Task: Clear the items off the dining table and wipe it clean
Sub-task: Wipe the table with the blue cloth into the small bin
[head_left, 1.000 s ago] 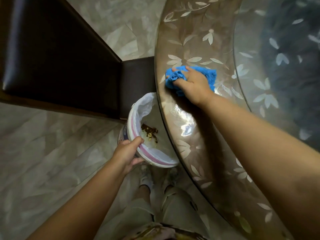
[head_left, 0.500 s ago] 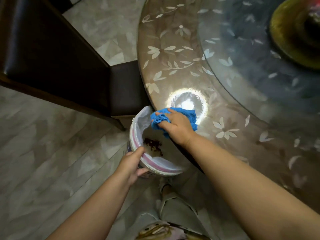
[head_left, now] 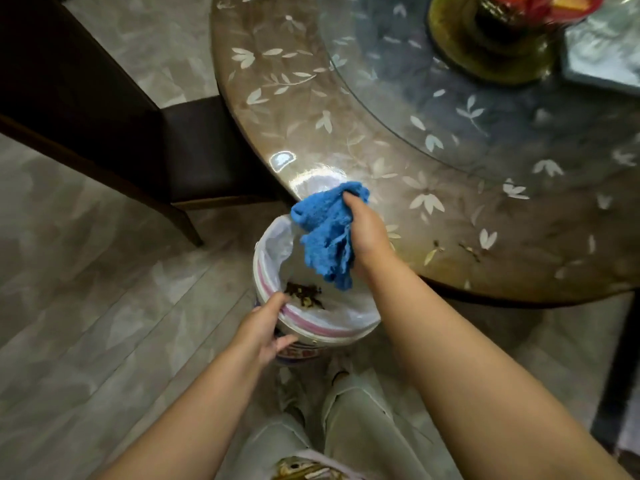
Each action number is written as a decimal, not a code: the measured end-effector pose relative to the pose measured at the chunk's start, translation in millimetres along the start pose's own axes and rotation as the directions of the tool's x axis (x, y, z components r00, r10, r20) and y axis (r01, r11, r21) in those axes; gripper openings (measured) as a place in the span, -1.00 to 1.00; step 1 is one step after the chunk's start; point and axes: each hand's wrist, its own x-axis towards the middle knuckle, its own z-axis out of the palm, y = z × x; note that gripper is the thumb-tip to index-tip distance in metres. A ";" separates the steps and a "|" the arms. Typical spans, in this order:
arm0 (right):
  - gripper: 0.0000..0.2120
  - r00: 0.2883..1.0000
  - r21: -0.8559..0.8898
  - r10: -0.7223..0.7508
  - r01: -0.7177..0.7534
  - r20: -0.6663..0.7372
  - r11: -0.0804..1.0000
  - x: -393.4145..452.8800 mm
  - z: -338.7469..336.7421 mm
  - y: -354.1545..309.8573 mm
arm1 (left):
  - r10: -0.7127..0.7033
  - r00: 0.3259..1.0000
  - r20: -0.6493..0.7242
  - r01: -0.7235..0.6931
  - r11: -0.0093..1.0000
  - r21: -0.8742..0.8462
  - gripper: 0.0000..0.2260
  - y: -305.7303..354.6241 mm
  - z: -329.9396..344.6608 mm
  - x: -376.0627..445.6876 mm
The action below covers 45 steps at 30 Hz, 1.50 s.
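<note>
Round tabletop (head_left: 311, 109), glossy, with a pale leaf pattern and a glass turntable (head_left: 485, 109) at its centre; it fills the far right of the view. A few dark crumbs (head_left: 467, 251) lie on its near right edge, well apart from the cloth. Lined bin (head_left: 277, 265), white with a pink rim band, sits just below the tabletop's near edge and holds a small heap of brown scraps (head_left: 304, 294). The left hand (head_left: 263, 334) grips the bin's near rim, fingers curled over it. The right hand (head_left: 367, 230) has its fingers clamped on the blue cloth (head_left: 325, 237), a nubbly rag hanging crumpled over the bin mouth. Likely risks: shaken debris may miss the bin and land on the floor, or the unsupported bin may tilt under a one-sided grip.
</note>
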 end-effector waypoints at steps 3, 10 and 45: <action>-0.65 0.999 0.328 0.035 -0.042 0.026 0.944 -13.2 -36.9 -15.9 | -0.012 1.000 0.004 0.012 0.999 0.036 -0.61 -17.7 8.4 -5.1; -0.78 0.998 0.432 -0.056 0.046 0.012 0.901 -31.5 -129.7 -32.3 | -0.008 1.000 -0.004 0.008 0.997 0.074 -0.76 -57.0 48.7 -12.4; -0.50 0.882 -0.844 -0.446 0.118 -0.152 0.523 18.3 -227.8 2.0 | -0.057 0.998 -0.020 0.059 0.996 0.062 -0.87 -122.2 125.8 -30.4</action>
